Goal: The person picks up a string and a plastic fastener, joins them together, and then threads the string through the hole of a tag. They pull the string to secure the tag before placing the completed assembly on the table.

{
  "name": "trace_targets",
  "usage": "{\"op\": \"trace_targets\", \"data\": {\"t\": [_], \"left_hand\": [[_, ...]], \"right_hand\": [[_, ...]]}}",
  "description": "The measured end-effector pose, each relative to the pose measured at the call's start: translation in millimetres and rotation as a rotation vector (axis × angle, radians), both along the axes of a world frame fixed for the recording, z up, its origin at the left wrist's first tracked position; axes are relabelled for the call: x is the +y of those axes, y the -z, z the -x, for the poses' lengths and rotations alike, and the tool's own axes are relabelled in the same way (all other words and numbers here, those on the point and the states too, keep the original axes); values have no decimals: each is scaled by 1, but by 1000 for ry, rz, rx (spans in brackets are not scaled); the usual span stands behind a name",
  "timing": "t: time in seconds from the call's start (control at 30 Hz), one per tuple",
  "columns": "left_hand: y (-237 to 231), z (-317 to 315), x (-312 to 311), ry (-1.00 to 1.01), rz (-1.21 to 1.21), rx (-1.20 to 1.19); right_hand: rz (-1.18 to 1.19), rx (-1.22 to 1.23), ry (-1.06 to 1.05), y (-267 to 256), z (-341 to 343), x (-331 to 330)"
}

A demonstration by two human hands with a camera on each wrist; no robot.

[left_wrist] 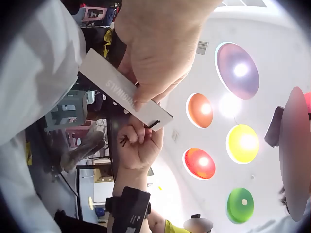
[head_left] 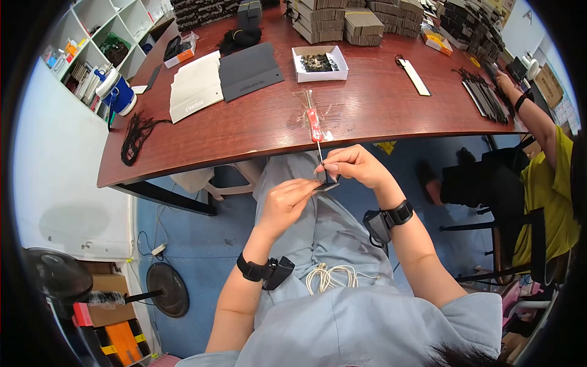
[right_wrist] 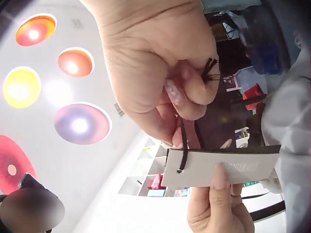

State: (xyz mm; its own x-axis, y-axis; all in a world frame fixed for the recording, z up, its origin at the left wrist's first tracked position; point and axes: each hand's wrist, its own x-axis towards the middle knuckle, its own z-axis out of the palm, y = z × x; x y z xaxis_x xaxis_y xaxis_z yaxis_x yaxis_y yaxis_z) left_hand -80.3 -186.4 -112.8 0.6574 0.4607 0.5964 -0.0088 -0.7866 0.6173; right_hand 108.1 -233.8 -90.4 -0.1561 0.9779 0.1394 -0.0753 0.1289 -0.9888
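A tag, light on one face with pale lettering, is pinched between the thumb and fingers of my left hand (head_left: 287, 202); the left wrist view shows the tag (left_wrist: 112, 87) from below. A black cord (right_wrist: 184, 145) passes through the hole at the tag's end. My right hand (head_left: 358, 166) pinches the cord just above the tag, and loose cord ends stick out of its curled fingers in the right wrist view. Beyond the hands, a tool with a red handle (head_left: 314, 125) is taped to the table edge, its thin metal shaft pointing toward the fingers.
On the red-brown table (head_left: 244, 131) lie light tags (head_left: 197, 88), dark tags (head_left: 249, 70), a white box (head_left: 320, 63) of small black pieces, and a black cord bundle (head_left: 139, 136). Stacks of cards stand at the back. Another person (head_left: 544, 183) sits at the right.
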Motion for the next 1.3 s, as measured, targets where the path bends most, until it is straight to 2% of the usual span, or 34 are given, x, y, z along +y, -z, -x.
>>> {"op": "trace_targets", "data": {"t": [0.07,0.2,0.37,0.47,0.67,1.0,1.1,1.3], "left_hand": [[-1,0,-1,2,24,-3],[-2,0,-3,-3,47,-1],[-1,1,-4,-8,64,3],[-2,1,-4,-6,63,2],[0,1,-4,-2,49,1],[1,1,-4,-5,46,1],[1,1,-4,-6,44,5],[-6,2,-7,2,94,-19]], "right_hand": [[67,20,11,-9,1,-5],[44,-43,7,3,-5,-4],[25,-44,98,-2,6,-5],[96,-53,114,-2,7,-4],[63,-25,121,-6,9,-5],[89,-9,86,-8,7,-7],[24,-84,26,0,6,-5],[99,1,26,0,5,-6]]}}
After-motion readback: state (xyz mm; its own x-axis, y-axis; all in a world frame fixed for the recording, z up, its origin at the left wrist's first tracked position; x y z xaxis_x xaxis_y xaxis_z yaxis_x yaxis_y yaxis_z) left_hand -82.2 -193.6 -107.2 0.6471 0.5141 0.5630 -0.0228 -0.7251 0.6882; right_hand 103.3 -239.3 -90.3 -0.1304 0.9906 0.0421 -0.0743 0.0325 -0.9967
